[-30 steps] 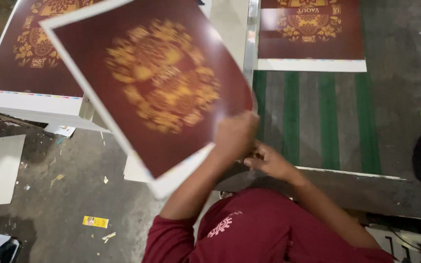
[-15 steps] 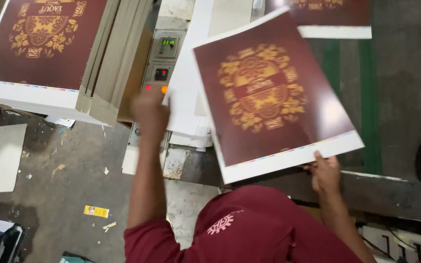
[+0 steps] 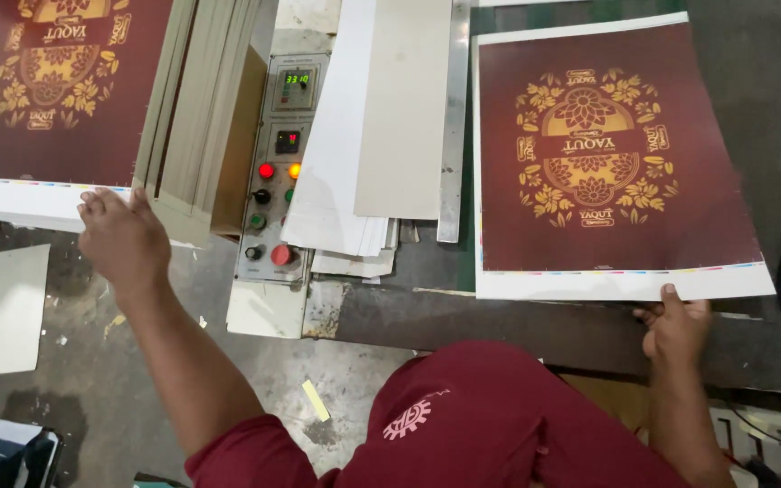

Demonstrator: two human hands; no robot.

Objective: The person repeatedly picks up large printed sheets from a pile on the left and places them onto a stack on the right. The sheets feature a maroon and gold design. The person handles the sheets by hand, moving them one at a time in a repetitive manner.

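I saw one sheet (image 3: 616, 163) laid flat at the right, my right hand (image 3: 677, 330) pinching its near edge, thumb on top. My left hand (image 3: 121, 239), fingers loosely spread, touched the left stack's (image 3: 47, 117) near edge; its top sheet remained unlifted.

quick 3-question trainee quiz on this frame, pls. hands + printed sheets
1. True or false: the right hand grips the near white edge of the maroon sheet lying flat on the machine bed.
2. What do the left hand fingers touch?
A) control panel
B) stack of printed sheets
C) metal ruler
3. What stands between the stack and the grey boards?

Key: 1 true; 2 B; 3 the control panel.
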